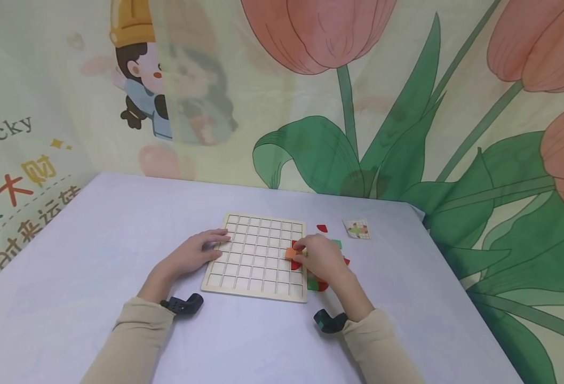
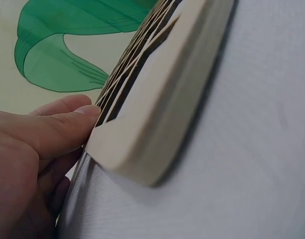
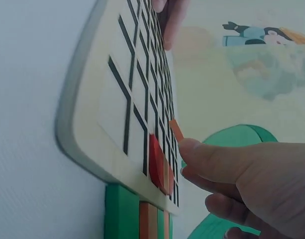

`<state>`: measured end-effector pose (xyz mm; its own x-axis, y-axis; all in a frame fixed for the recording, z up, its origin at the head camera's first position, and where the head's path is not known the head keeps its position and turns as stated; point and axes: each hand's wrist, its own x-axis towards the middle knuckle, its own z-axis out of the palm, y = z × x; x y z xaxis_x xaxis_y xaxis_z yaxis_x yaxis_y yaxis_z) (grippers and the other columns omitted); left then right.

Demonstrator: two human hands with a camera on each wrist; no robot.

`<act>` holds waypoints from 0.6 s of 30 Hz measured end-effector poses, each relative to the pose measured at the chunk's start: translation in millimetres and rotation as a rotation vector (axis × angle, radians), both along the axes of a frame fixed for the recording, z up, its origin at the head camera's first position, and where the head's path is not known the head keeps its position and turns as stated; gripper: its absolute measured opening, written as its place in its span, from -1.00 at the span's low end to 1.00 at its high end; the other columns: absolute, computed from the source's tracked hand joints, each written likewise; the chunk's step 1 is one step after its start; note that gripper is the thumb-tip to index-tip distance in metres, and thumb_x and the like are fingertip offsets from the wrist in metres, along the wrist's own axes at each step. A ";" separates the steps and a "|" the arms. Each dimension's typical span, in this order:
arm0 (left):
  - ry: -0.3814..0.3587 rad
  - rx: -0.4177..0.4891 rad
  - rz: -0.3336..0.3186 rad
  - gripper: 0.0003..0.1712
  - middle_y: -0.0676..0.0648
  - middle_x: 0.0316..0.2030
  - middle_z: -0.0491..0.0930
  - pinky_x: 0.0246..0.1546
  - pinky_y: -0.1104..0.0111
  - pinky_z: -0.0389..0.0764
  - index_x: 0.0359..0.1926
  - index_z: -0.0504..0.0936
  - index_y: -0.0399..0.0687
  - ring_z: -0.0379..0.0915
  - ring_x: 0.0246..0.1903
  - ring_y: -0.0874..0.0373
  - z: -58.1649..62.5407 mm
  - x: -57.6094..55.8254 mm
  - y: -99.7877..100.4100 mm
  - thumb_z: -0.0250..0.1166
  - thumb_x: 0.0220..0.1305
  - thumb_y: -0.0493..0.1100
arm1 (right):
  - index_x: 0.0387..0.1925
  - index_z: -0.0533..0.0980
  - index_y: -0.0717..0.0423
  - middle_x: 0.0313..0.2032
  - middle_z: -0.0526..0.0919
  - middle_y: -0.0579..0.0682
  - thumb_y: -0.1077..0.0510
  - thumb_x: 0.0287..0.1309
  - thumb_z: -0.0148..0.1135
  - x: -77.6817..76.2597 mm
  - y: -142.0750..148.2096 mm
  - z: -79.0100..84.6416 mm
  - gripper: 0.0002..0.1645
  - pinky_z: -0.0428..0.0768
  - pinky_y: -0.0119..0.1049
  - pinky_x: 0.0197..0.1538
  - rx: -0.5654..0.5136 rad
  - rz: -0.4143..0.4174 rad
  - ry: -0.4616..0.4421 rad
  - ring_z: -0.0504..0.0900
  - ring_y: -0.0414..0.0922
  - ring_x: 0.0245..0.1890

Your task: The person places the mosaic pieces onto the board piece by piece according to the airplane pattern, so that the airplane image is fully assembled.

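A wooden grid board (image 1: 254, 293) with white cells lies on the table. My right hand (image 1: 322, 258) pinches an orange square tile (image 1: 290, 253) between thumb and fingertips, above the board's right side. In the right wrist view the orange tile (image 3: 176, 130) is tilted and clear of the grid. A red piece (image 1: 295, 265) sits on the board just below it, and another red piece (image 1: 294, 244) shows partly above. At the board's left edge rests my left hand (image 1: 195, 249), thumb and fingers extended; the left wrist view shows the thumb (image 2: 82, 117) touching the frame.
Green tiles (image 1: 312, 284) and red pieces lie beside the board's right edge, partly hidden under my right hand. A lone red piece (image 1: 322, 228) and a small pattern card (image 1: 357, 229) lie farther back. A printed curtain (image 1: 306, 149) hangs behind the white table (image 1: 243, 341).
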<state>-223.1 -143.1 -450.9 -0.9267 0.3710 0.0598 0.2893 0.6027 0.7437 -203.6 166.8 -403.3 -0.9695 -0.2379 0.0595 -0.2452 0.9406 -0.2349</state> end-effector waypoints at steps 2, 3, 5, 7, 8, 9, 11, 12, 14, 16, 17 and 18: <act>0.016 0.009 -0.011 -0.52 -0.11 0.38 0.27 0.42 -0.10 -0.01 0.23 0.47 -0.09 -0.02 0.43 -0.18 0.2 -0.4 0.7 0.21 0.27 -0.20 | -0.17 0.68 -0.01 -0.29 0.71 -0.11 0.01 0.01 0.42 1.9 -1.7 0.0 -0.69 0.49 -0.51 -0.50 0.013 0.030 0.010 0.56 -0.21 -0.34; 0.024 0.013 -0.017 -0.52 -0.13 0.38 0.26 0.41 -0.11 0.00 0.22 0.48 -0.10 -0.01 0.42 -0.19 0.2 -0.5 1.1 0.21 0.27 -0.20 | -0.18 0.69 -0.02 -0.31 0.71 -0.12 0.01 0.01 0.43 2.6 -2.3 0.3 -0.70 0.49 -0.52 -0.48 0.033 0.039 0.021 0.56 -0.22 -0.34; 0.034 0.021 -0.026 -0.52 -0.15 0.38 0.26 0.41 -0.11 0.00 0.23 0.47 -0.10 0.00 0.42 -0.20 -0.2 -0.5 1.6 0.21 0.27 -0.20 | -0.19 0.69 -0.04 -0.33 0.71 -0.14 0.00 -0.01 0.44 3.7 -3.5 0.8 -0.70 0.50 -0.52 -0.44 0.047 0.042 0.017 0.55 -0.23 -0.35; 0.028 0.021 -0.022 -0.52 -0.13 0.38 0.25 0.41 -0.10 0.00 0.23 0.47 -0.09 0.00 0.42 -0.19 -0.9 -0.3 1.8 0.20 0.28 -0.19 | -0.20 0.69 -0.04 -0.33 0.70 -0.14 -0.01 -0.02 0.45 5.1 -5.1 1.3 -0.69 0.52 -0.50 -0.39 0.047 0.045 -0.002 0.54 -0.23 -0.34; 0.027 0.021 -0.020 -0.52 -0.13 0.38 0.26 0.41 -0.11 0.00 0.23 0.47 -0.09 0.00 0.42 -0.20 -1.1 -0.2 1.6 0.21 0.28 -0.19 | -0.19 0.69 -0.04 -0.32 0.71 -0.15 -0.02 -0.02 0.44 6.1 -5.8 1.3 -0.68 0.54 -0.49 -0.37 0.045 0.049 -0.012 0.55 -0.23 -0.32; 0.026 0.018 -0.018 -0.52 -0.13 0.38 0.26 0.41 -0.10 0.01 0.23 0.47 -0.09 0.00 0.42 -0.19 -1.1 -0.2 1.2 0.21 0.28 -0.18 | -0.18 0.69 -0.04 -0.31 0.71 -0.15 -0.02 -0.02 0.44 7.0 -6.6 1.5 -0.67 0.55 -0.47 -0.34 0.042 0.054 -0.020 0.56 -0.22 -0.30; 0.023 0.012 -0.014 -0.52 -0.12 0.37 0.27 0.42 -0.09 0.01 0.23 0.47 -0.10 0.01 0.42 -0.18 -1.0 -0.1 0.4 0.21 0.28 -0.19 | -0.17 0.69 -0.04 -0.29 0.72 -0.15 -0.02 -0.03 0.45 9.2 -8.7 0.6 -0.67 0.59 -0.44 -0.30 0.032 0.064 -0.025 0.58 -0.21 -0.27; 0.021 0.007 -0.013 -0.52 -0.11 0.37 0.27 0.42 -0.09 0.01 0.23 0.47 -0.09 0.01 0.42 -0.18 -0.7 0.0 -0.1 0.21 0.28 -0.18 | -0.17 0.69 -0.04 -0.29 0.72 -0.15 -0.02 -0.04 0.45 10.2 -9.6 -0.1 -0.67 0.59 -0.44 -0.29 0.031 0.068 -0.024 0.57 -0.21 -0.27; 0.016 0.000 -0.014 -0.51 -0.11 0.37 0.27 0.41 -0.10 0.01 0.23 0.47 -0.10 0.00 0.42 -0.18 0.0 0.4 -0.9 0.21 0.28 -0.18 | -0.18 0.69 -0.05 -0.31 0.71 -0.17 -0.01 -0.04 0.46 11.9 -10.9 -1.8 -0.68 0.58 -0.43 -0.28 0.032 0.072 -0.018 0.55 -0.22 -0.28; 0.011 -0.011 -0.012 -0.51 -0.11 0.38 0.27 0.41 -0.11 0.00 0.24 0.46 -0.09 0.00 0.42 -0.18 0.3 0.8 -1.3 0.20 0.28 -0.17 | -0.20 0.69 -0.06 -0.34 0.69 -0.16 0.00 -0.05 0.46 13.2 -12.0 -4.0 -0.69 0.57 -0.43 -0.29 0.031 0.072 -0.014 0.52 -0.22 -0.30; 0.011 -0.013 -0.012 -0.51 -0.11 0.37 0.27 0.41 -0.11 0.01 0.24 0.47 -0.09 0.00 0.42 -0.18 0.3 0.8 -1.5 0.21 0.28 -0.17 | -0.20 0.69 -0.06 -0.34 0.69 -0.16 -0.01 -0.05 0.46 13.7 -12.2 -4.8 -0.69 0.56 -0.44 -0.29 0.030 0.070 -0.016 0.50 -0.22 -0.31; 0.011 -0.014 -0.011 -0.51 -0.10 0.37 0.27 0.41 -0.12 0.01 0.23 0.47 -0.08 0.00 0.42 -0.18 0.3 0.8 -1.4 0.21 0.28 -0.16 | -0.20 0.70 -0.06 -0.34 0.69 -0.16 -0.01 -0.05 0.46 13.9 -12.2 -5.5 -0.69 0.55 -0.44 -0.30 0.032 0.070 -0.014 0.49 -0.22 -0.31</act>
